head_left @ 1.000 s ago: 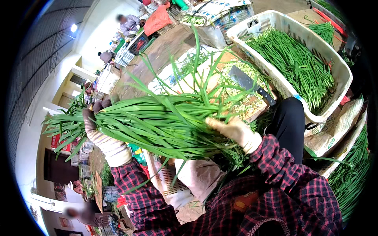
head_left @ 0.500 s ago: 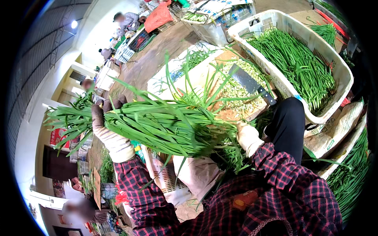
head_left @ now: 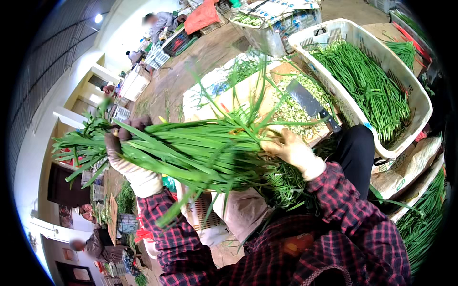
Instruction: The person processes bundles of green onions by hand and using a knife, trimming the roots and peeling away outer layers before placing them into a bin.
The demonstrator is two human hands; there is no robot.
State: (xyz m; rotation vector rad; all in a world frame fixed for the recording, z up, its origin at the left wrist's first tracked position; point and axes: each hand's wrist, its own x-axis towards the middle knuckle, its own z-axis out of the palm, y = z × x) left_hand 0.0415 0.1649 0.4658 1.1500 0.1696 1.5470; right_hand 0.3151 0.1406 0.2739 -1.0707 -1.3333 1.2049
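Observation:
A large bunch of garlic chives lies sideways in front of me, its leafy tips to the left and its stem end to the right. My left hand, in a striped glove with dark fingers, is closed around the bunch near the leaf tips. At the stem end, the gloved fingers of my right hand are closed on some of the stalks. Several loose leaves stick up and hang down from the bunch. Beyond it, a cleaver rests on a board covered with chopped pale stem ends.
A white plastic crate full of trimmed chives stands at the right, with sacks and more greens below it. My knee is beside the board. A lidded crate stands at the back. Other people work at the far left.
My right hand has moved left and up along the stem end of the bunch. The bunch has shifted slightly, with its loose leaves swinging. My view has turned a little.

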